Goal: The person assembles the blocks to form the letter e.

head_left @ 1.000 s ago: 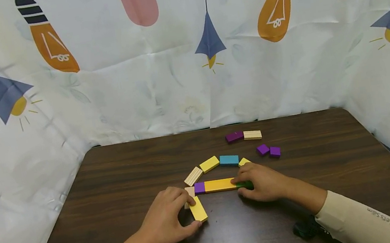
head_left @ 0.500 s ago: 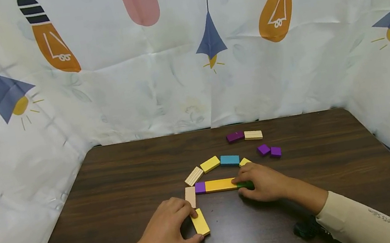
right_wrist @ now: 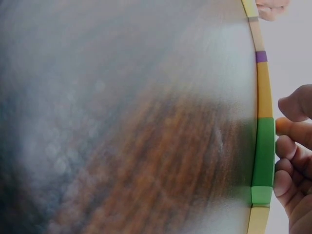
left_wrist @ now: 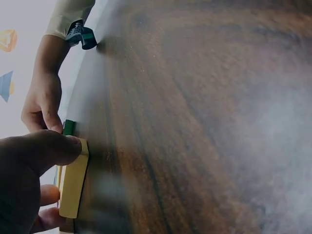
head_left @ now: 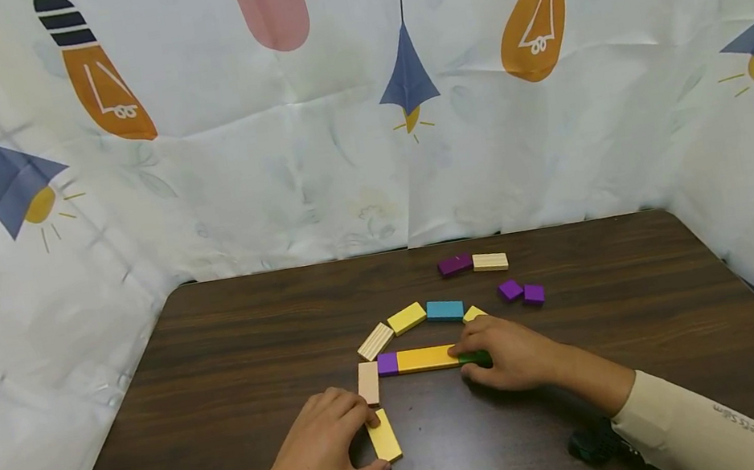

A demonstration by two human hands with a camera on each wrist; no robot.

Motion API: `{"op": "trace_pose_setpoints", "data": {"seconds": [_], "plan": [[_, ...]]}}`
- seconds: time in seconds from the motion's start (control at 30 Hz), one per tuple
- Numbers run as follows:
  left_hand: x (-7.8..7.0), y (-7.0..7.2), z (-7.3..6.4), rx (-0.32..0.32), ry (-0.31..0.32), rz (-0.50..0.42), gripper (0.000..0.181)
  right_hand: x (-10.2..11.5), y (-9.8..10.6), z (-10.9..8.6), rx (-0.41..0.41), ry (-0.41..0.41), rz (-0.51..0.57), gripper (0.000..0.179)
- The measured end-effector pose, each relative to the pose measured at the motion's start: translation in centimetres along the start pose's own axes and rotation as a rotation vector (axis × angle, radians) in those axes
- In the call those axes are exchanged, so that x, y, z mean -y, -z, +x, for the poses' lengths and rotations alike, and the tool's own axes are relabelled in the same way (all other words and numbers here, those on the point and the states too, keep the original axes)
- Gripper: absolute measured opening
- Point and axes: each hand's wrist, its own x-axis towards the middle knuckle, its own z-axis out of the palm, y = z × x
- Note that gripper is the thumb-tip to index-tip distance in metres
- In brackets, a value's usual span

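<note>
In the head view my left hand (head_left: pixel 325 450) pinches a yellow block (head_left: pixel 384 437) between thumb and fingers, flat on the table just below a beige block (head_left: pixel 368 384). The left wrist view shows the thumb on one end of that yellow block (left_wrist: pixel 74 187). My right hand (head_left: pixel 512 353) rests at a green block (head_left: pixel 474 356), partly covering it; the right wrist view shows its fingertips along the top of the green block (right_wrist: pixel 264 151). Left of the green block, an orange-yellow block (head_left: pixel 426 358) and a purple block (head_left: pixel 387 364) continue the row.
An arc of blocks curves behind the row: a striped wooden block (head_left: pixel 375 342), a yellow block (head_left: pixel 407 318), a blue block (head_left: pixel 444 310). Further back lie a dark purple block (head_left: pixel 455 265), a pale wooden block (head_left: pixel 490 261) and two small purple blocks (head_left: pixel 510 290).
My left hand has drawn the yellow block toward me, uncovering the beige block, and has then shifted it slightly left. The right hand has stayed in place.
</note>
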Motion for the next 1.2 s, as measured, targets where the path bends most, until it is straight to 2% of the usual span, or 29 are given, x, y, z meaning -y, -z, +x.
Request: {"op": "trace_pose_setpoints", "data": {"seconds": [0.23, 0.73, 0.9, 1.03, 1.2], "plan": [[0.2, -0.1, -0.1, -0.022, 0.008, 0.014, 0.046, 0.0, -0.1, 0.0, -0.005, 0.000, -0.004, 0.028], [0.6, 0.0, 0.1, 0.017, 0.044, 0.003, 0.049, -0.1, 0.1, 0.0, -0.007, -0.002, 0.004, 0.028], [0.6, 0.2, 0.3, -0.002, 0.034, 0.003, 0.052, 0.0, 0.1, 0.0, 0.001, -0.011, 0.002, 0.029], [0.8, 0.7, 1.1, -0.037, 0.013, -0.015, 0.048, 0.0, 0.2, 0.0, 0.007, -0.014, 0.001, 0.029], [1.3, 1.5, 3.1, -0.038, -0.038, -0.056, 0.044, 0.0, 0.2, 0.0, 0.009, -0.015, 0.004, 0.029]]}}
